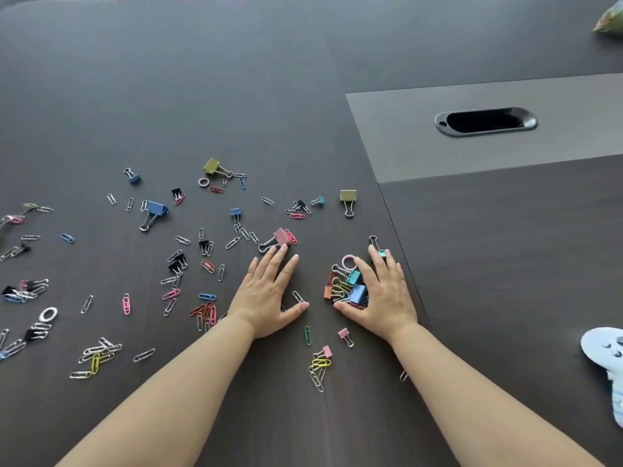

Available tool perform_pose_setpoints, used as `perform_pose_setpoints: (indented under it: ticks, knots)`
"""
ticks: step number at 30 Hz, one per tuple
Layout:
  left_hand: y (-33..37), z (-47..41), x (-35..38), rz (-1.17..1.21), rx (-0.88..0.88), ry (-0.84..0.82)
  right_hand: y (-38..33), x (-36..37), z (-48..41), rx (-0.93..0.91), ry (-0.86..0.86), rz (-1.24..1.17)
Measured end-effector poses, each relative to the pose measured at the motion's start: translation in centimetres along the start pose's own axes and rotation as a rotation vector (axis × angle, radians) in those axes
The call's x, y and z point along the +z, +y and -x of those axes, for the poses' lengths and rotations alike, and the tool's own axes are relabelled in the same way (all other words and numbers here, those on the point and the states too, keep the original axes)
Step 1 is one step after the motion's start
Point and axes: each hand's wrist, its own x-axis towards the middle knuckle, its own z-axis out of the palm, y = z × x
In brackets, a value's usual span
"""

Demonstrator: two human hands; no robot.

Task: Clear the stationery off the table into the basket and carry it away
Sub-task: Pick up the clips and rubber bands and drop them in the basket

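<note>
Head view: 2 flat hands, left point(269, 291) and right point(382, 293), 2 olive binder clips point(348, 196).

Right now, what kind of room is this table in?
Probably an office or meeting room. The big dark table has a cable slot set into it, and paper clips and binder clips are scattered around both hands.
</note>
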Motion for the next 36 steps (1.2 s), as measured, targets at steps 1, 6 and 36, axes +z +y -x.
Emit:
perform_pose_setpoints:
  ticks: [1,6,36]
  knots:
    - [-0.1,0.1,0.1,0.021,0.006,0.03,-0.2,0.2,0.1,-0.022,0.038,-0.029]
    - [-0.2,0.6,1.0,0.13,0.082,0.307,-1.1,1.5,0.6,-0.056,0.301,-0.074]
    - [-0.4,0.6,2.3,0.031,0.115,0.615,-1.2,2.9,0.7,-0.25,0.655,0.059]
